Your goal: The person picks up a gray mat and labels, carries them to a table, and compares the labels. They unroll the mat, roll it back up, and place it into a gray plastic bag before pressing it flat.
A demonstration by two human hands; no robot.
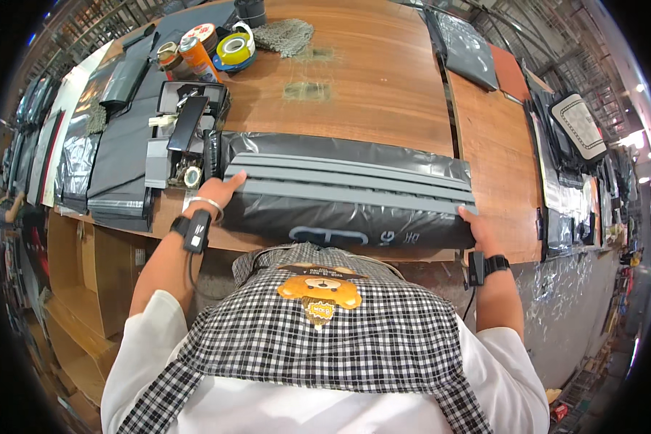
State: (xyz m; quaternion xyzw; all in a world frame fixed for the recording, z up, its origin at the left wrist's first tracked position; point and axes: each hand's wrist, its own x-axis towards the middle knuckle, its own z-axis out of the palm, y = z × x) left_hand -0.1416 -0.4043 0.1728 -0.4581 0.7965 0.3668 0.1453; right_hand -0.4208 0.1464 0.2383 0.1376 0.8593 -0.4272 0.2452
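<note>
Several long grey ribbed strips (354, 182) lie side by side across a shiny black plastic-wrapped bundle (325, 215) at the table's front edge. My left hand (220, 192) is closed on their left end, thumb on top. At the right end, my right hand (474, 223) holds the strips, with its thumb against the corner and the other fingers mostly hidden. The strips slope slightly down to the right. Beneath them, the bundle shows pale printing on its near side. Whether the strips are joined to one another I cannot tell.
A box of small items (184, 134) stands left of the bundle. Behind it are an orange spray can (199, 59), yellow tape (235, 48) and a grey cloth (286, 37). Black plastic sheets (123, 155) cover the left side; a black package (463, 49) lies far right. Cardboard boxes (87, 267) stand below left.
</note>
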